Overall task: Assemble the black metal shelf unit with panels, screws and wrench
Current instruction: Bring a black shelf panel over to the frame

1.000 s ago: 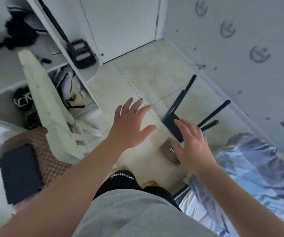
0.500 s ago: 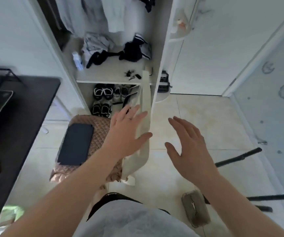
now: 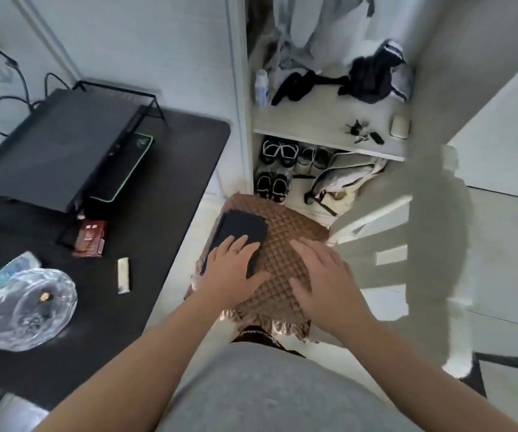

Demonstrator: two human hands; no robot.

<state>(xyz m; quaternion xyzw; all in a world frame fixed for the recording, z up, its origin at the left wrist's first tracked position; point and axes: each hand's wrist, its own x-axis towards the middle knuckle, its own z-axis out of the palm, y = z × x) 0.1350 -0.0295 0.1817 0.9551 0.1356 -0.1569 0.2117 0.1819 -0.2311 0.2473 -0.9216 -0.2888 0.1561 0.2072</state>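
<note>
Clearly both hands are going for the black panel (image 3: 239, 241) that lies flat on the quilted brown cushion (image 3: 285, 260) of a white chair (image 3: 373, 232), which seems to serve as a parking spot that keeps the part off the floor and within reach. The left hand (image 3: 234, 271) lies spread on the near end of the panel, fingers extended and touching its top face, thumb out to the side; it is not curled around anything, so I judge it is pinning or feeling for an edge rather than lifting. The right hand (image 3: 321, 275) is likewise spread flat, resting on bare cushion just beside the panel and not on it, probably to brace the body while leaning in, or ready to slide under the panel's right edge.

To the left stands a dark counter (image 3: 145, 232) that carries a wire-framed black stand (image 3: 64, 148), a red box (image 3: 90, 239), a small white stick-like item (image 3: 123, 275) and a clear glass dish (image 3: 27, 310); none of these looks like part of the shelf. Behind the chair an open wardrobe (image 3: 329, 132) holds shoes (image 3: 278, 169) below and clothes and keys on the shelf above.

No screws or wrench can be made out here. A flat panel lying flush on soft fabric offers little edge, so tilting 1 side up first would probably ease the pickup.
</note>
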